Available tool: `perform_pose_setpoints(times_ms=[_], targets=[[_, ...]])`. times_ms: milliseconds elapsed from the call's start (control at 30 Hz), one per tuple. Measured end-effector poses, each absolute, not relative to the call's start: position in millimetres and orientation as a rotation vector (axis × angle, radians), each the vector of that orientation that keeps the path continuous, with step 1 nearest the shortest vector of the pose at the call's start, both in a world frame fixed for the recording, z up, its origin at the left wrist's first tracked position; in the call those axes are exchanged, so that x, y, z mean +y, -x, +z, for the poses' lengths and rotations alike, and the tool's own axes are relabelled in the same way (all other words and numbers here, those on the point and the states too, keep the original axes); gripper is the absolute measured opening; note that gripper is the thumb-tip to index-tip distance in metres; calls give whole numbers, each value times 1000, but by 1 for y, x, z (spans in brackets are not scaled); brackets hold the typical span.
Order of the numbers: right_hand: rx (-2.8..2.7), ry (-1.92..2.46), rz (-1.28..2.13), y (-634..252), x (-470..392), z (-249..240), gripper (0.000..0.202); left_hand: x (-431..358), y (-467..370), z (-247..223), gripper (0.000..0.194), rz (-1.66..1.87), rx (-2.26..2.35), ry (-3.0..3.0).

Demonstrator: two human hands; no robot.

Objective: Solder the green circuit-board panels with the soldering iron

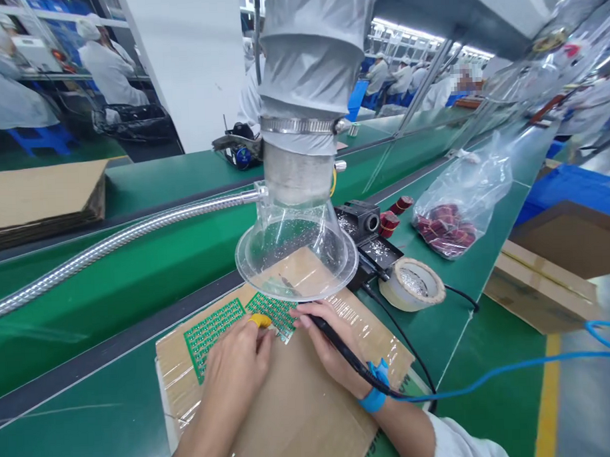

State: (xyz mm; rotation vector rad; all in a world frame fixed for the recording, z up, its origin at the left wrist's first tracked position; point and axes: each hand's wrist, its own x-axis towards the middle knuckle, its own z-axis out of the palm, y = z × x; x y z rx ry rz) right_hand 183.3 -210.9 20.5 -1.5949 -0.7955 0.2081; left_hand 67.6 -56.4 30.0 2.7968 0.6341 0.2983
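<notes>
My left hand (239, 354) is closed at the near edge of a green circuit board panel (272, 309), a yellow cover on one finger; what its fingertips hold is too small to name. A second green panel (213, 335) lies to the left on the taped cardboard (301, 402). My right hand (329, 337) grips a black soldering iron (339, 347) like a pen, its tip end pointing up and left over the panel. A blue wrist strap (375, 389) circles my right wrist. The clear fume hood (296, 255) hangs just beyond both hands and covers part of the view.
Right of the hood stand a soldering station holder (357, 220) and a tape roll (412, 285) with solder bits inside. Farther right lies a clear bag (449, 217) of dark red bundles. A metal hose (135, 234) crosses the left. Several people sit in the background.
</notes>
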Motion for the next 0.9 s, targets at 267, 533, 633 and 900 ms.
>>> perform_pose_setpoints(times_ms=[267,533,633,900], targets=[[-868,1649,229,-183,-212,14,25,-56,-81,36,25,85,623,-2862],[-1174,1737,41,-187,-211,17,48,-49,-81,34,32,43,682,-2875],[-1213,1755,33,-189,-211,14,51,-47,-80,31,28,213,543,-2883],[-1191,1778,59,-189,-212,9,48,-35,-81,23,15,395,355,-2813]])
